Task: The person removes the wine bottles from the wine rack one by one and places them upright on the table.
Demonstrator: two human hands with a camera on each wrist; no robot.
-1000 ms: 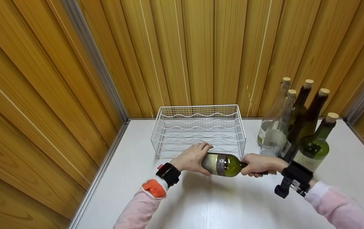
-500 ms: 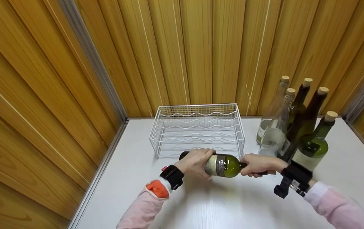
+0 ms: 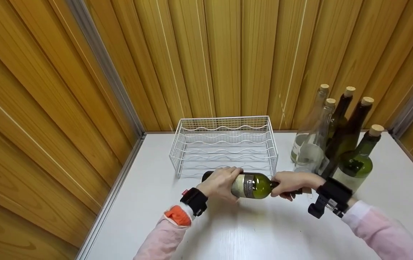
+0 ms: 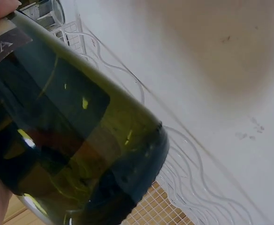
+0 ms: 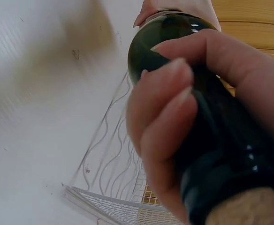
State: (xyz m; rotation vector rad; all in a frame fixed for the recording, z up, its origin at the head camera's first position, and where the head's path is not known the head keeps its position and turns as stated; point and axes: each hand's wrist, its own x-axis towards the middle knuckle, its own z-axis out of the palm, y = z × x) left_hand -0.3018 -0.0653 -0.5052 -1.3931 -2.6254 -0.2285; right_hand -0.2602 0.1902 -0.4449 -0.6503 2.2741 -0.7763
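A green wine bottle [image 3: 260, 186] with a label lies sideways in the air, in front of the wire rack. My left hand [image 3: 221, 183] grips its body near the base, fingers over the top and thumb beneath. Around the dark neck curl the fingers of my right hand [image 3: 288, 183]; in the right wrist view the cork [image 5: 247, 208] sticks out beyond that hand. The bottle's base fills much of the left wrist view. Behind both hands stands the white wire rack [image 3: 224, 142], its wavy bars holding no bottle.
Several corked bottles stand upright at the right, among them a clear one [image 3: 309, 157], a brown one [image 3: 351, 133] and a green one [image 3: 358, 164]. A wood-panelled wall [image 3: 224, 57] closes off the back of the white table [image 3: 257, 234].
My left hand has slid slightly and wrapped further over the bottle, whose dark base end now shows behind it. The right hand keeps its grip on the neck, shifting slightly left.
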